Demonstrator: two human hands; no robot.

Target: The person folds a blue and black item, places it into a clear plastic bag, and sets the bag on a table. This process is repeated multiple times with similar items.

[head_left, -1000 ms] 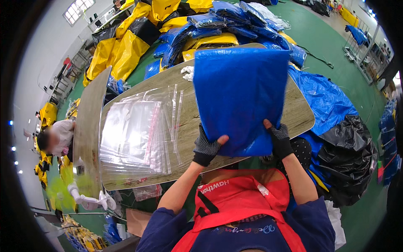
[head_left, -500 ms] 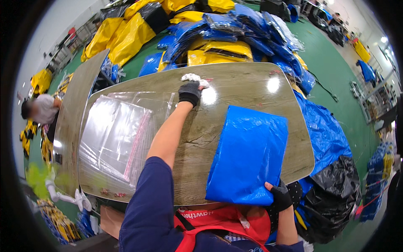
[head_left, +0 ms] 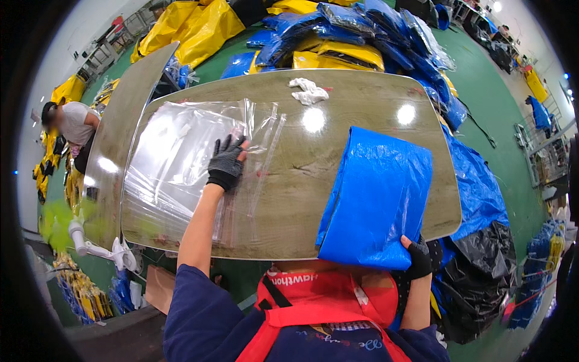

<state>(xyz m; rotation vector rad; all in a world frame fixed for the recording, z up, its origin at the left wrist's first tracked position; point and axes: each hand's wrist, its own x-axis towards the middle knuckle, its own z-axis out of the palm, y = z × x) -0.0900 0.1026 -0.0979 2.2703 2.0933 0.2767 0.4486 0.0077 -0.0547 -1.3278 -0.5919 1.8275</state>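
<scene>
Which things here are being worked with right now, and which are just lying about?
In use:
- folded blue plastic sheet, its near right corner held by the right hand
- clear plastic bags, under the left hand
- wood-patterned table

Apparently just lying about:
- crumpled white cloth
- blue packages, piled beyond the table
- black plastic sheeting

There are two gloved hands (head_left: 226, 163), one folded blue sheet (head_left: 380, 193) at the near edge of the counter (head_left: 289, 199), one white cloth (head_left: 309, 93) by its far edge, and clear bags (head_left: 169, 151) too overlapped to count.
</scene>
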